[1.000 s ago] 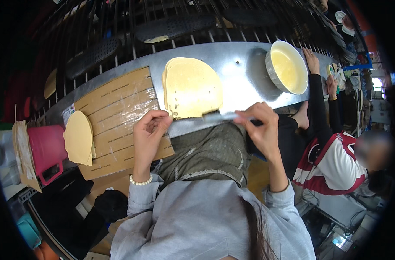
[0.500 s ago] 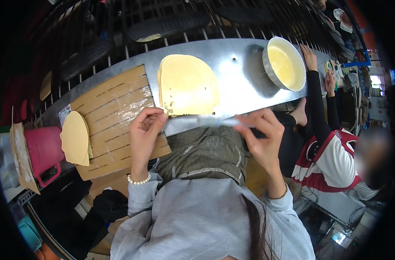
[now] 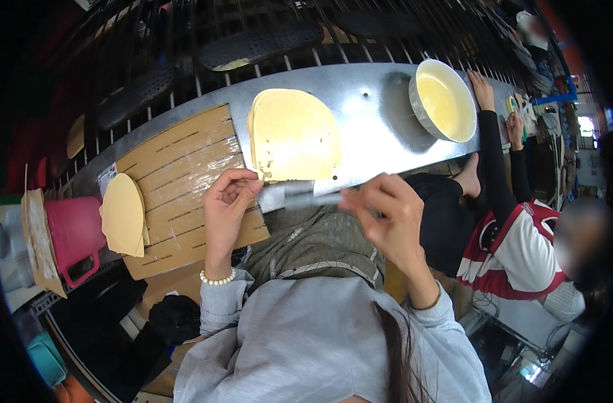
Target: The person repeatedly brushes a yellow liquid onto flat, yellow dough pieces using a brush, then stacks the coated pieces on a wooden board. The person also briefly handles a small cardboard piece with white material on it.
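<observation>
A small stack of thin cream-yellow sheets [image 3: 296, 134], rounded at the far end and straight at the near one, lies on the metal worktop. Small dark marks run along its near edge. My left hand [image 3: 231, 195] pinches the stack's near left corner between thumb and fingers. Just right of it, below the near edge, my right hand [image 3: 387, 211] is closed on a thin pale tool [image 3: 310, 200]. Motion smears this tool, so its kind and tip do not show. Whether it touches the sheets I cannot tell.
Cardboard [image 3: 185, 201] lies left, with more cream sheets [image 3: 124, 211] on its edge beside a pink container [image 3: 71, 232]. A white bowl [image 3: 444, 101] of yellowish liquid stands right on the metal worktop [image 3: 370, 148]. Beyond it sits another person [image 3: 515, 248]. Dark rack bars line the back.
My right hand and the blurred tool have moved left along the stack's near edge, closer to my left hand. The left hand keeps its pinch on the corner.
</observation>
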`<state>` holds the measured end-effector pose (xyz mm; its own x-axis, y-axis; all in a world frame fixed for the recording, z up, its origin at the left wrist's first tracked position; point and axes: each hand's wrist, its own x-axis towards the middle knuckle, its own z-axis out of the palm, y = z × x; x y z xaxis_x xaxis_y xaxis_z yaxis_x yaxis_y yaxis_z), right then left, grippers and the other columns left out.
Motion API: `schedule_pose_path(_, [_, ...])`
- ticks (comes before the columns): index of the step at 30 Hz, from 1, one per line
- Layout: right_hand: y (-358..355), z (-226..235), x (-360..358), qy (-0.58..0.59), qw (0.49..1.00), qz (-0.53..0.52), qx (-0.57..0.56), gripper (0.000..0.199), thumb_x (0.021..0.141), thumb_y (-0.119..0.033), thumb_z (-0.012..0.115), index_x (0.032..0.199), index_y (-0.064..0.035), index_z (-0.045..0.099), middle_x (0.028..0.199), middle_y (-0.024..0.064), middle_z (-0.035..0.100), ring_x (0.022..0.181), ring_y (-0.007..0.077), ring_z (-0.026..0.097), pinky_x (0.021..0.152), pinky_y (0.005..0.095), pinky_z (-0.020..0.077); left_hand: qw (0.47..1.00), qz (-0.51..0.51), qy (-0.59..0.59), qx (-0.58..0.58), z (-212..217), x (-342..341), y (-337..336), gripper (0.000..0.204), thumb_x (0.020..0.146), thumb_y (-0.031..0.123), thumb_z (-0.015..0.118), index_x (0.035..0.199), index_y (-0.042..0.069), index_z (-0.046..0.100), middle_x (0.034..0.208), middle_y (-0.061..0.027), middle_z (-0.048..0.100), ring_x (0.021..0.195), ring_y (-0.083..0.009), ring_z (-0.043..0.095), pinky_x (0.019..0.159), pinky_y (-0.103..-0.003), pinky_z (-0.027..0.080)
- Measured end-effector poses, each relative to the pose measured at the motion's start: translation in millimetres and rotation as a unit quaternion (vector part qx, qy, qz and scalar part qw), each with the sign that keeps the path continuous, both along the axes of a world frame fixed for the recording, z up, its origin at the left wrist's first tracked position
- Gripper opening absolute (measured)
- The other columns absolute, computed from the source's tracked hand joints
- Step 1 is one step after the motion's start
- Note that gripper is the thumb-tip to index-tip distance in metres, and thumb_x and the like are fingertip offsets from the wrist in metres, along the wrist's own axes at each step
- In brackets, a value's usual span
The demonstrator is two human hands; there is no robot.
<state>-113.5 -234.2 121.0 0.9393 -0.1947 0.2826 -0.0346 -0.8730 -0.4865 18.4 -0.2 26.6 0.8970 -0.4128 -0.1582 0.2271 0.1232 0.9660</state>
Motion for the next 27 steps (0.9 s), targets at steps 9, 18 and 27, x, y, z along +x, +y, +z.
schedule_pose_path(9, [-6.3, -7.2, -14.8, 0.005, 0.995, -0.028, 0.097, 0.023, 0.076, -0.008, 0.088, 0.098, -0.0095, 0.083, 0.077, 0.0061, 0.067, 0.066, 0.0187, 0.061, 0.06, 0.0313, 0.0467, 0.999, 0.024, 0.005, -0.029, -5.7, 5.0, 9.1, 0.018, 0.104, 0.015, 0.068, 0.109, -0.001, 0.07, 0.097, -0.0061, 0.072, 0.089, -0.0122, 0.066, 0.085, -0.028, 0.054])
schedule_pose_path(18, [-20.2, -5.8, -19.4, 0.006, 0.993, -0.036, 0.111, 0.014, 0.084, -0.008, 0.085, 0.097, -0.0062, 0.084, 0.077, 0.0035, 0.068, 0.066, 0.013, 0.061, 0.06, 0.0304, 0.0479, 0.998, 0.05, 0.016, -0.029, -16.1, 8.3, 15.6, 0.02, 0.108, 0.017, 0.063, 0.108, -0.002, 0.068, 0.099, -0.0075, 0.071, 0.089, -0.0133, 0.065, 0.085, -0.028, 0.053])
schedule_pose_path(27, [-174.2, 4.5, -10.4, -0.064, 0.897, -0.327, -0.291, 0.014, 0.091, -0.022, 0.075, 0.096, -0.0119, 0.083, 0.081, 0.0101, 0.07, 0.076, 0.0299, 0.07, 0.067, 0.0413, 0.0531, 0.999, 0.032, 0.016, -0.04, -20.3, 11.7, 21.5, 0.02, 0.108, 0.018, 0.063, 0.106, -0.001, 0.068, 0.098, -0.0066, 0.07, 0.089, -0.0134, 0.063, 0.086, -0.029, 0.051])
